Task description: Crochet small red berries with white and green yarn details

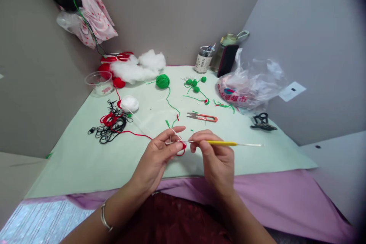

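My left hand (160, 148) pinches a small red crochet piece (183, 146) between thumb and fingers. White yarn (175, 133) runs up over its raised index finger, and a red strand (134, 134) trails off to the left. In my right hand (214, 152) is a crochet hook with a yellow handle (221, 143), held like a pen. The hook's thin tip points left and meets the piece at my left fingertips. Just beyond my hands lie orange-handled thread snips (203, 117). A ball of white yarn (129, 103) sits to the left.
Tangled black yarn (110, 127) lies left on the pale green table (85, 167). Behind are white stuffing (140, 66), a green yarn ball (162, 81) and small green crochet pieces (196, 89). A plastic bag (248, 87), phone (228, 60), pen jar (204, 60) and black clip (263, 122) stand right.
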Demonstrator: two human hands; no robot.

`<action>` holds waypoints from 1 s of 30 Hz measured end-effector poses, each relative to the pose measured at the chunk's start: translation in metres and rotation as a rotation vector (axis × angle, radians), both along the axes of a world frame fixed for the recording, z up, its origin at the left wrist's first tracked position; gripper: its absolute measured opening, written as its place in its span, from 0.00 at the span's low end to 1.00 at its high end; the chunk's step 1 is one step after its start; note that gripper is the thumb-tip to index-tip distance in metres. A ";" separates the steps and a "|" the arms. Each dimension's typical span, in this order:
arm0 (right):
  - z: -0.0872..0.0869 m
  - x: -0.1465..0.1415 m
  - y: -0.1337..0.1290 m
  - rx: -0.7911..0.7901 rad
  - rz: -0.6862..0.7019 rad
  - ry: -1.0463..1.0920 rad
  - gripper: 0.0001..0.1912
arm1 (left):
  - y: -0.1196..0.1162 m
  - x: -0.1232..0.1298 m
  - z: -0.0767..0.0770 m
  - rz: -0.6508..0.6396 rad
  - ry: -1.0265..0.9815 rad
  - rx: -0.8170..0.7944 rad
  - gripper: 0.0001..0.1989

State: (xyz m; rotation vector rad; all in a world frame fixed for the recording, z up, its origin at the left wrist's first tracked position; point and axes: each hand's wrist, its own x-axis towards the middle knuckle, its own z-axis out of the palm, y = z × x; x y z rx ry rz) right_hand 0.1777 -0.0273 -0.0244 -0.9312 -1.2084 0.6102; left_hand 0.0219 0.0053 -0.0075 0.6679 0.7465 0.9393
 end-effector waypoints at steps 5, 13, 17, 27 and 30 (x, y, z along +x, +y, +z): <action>-0.005 -0.001 0.000 -0.032 -0.001 0.005 0.09 | -0.004 0.000 0.000 -0.027 0.139 0.121 0.16; -0.006 0.005 -0.004 -0.079 0.077 0.073 0.11 | -0.003 -0.003 0.002 -0.026 0.185 0.176 0.15; 0.001 0.004 -0.009 -0.009 0.009 -0.132 0.11 | -0.004 -0.003 -0.001 -0.009 0.206 0.235 0.14; -0.014 -0.003 -0.011 0.392 -0.241 -0.765 0.19 | -0.010 0.005 -0.002 0.130 0.273 0.260 0.20; -0.019 -0.004 -0.009 0.366 -0.295 -0.784 0.22 | -0.008 0.006 -0.001 0.037 0.119 0.088 0.24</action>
